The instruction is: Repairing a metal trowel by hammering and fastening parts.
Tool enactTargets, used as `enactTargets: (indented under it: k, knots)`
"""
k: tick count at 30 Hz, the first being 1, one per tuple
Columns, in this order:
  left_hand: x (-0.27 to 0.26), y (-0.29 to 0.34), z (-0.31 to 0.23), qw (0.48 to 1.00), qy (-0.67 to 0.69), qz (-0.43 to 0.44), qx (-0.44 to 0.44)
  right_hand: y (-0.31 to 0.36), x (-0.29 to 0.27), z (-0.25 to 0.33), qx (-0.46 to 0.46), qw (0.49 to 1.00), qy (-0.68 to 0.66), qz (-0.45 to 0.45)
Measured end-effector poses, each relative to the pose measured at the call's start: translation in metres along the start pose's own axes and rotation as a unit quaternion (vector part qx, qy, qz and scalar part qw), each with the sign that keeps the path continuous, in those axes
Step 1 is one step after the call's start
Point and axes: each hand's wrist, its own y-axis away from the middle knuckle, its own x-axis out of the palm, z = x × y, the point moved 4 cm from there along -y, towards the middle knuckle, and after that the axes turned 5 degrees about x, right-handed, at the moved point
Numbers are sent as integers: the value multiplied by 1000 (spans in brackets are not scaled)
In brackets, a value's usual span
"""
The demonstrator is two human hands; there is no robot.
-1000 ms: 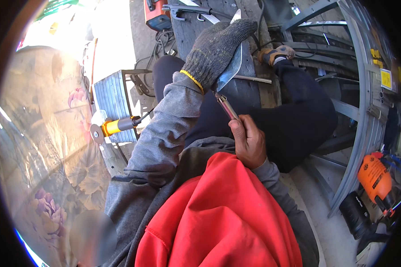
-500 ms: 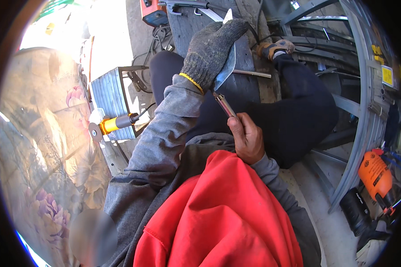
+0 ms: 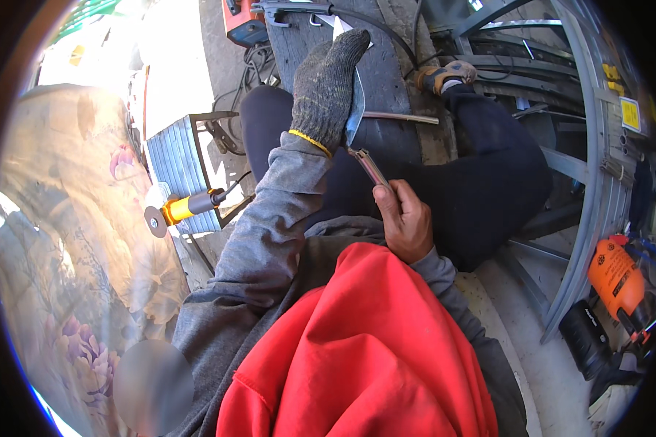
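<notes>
My left hand (image 3: 322,91), in a dark knitted glove with a yellow cuff, is closed round a flat, pointed piece of sheet metal (image 3: 356,109). Its white tip shows above the fingers, and its bluish lower edge runs down beside the palm. Bare and closed, my right hand (image 3: 407,222) grips a thin metal tube (image 3: 372,169) with thumb and fingers. The tube's open, notched end points up and left, close below the lower end of the sheet metal; whether they touch I cannot tell. A thin metal rod (image 3: 408,118) lies across the dark wooden plank (image 3: 390,87) beyond my hands.
An angle grinder (image 3: 191,207) rests on a slatted metal stand (image 3: 171,171) at left. Far off are a red machine (image 3: 244,28), a clamp-like holder (image 3: 277,11) and cables. Right: a grey steel frame (image 3: 589,171), an orange bottle (image 3: 619,278). Floral cloth (image 3: 73,218) covers the left side.
My gloved left hand has swung a little to the left and stands more upright, taking the sheet metal with it. My right hand and the tube have hardly moved.
</notes>
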Motion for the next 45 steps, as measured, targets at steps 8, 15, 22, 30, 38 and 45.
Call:
enactTargets:
  k: [8, 15, 22, 30, 38, 45]
  knots:
    - [-13, 11, 36, 893, 392, 65, -210, -3, -5, 7, 2, 999, -4, 38]
    - [-32, -4, 0, 814, 572, 50, -86, -4, -22, 23, -121, 991, -24, 57]
    - [-81, 133, 76, 750, 421, 50, -507, -9, -29, 39, -238, 971, 6, 19]
    - [-101, 61, -44, 958, -138, 235, 84, -21, -40, 46, -265, 960, 86, -1]
    - [-88, 26, -55, 910, -269, 32, 315, -32, -52, 61, -342, 924, 169, -36]
    - [-60, 19, 1, 979, -103, -172, 48, -44, -57, 68, -341, 929, 144, 12]
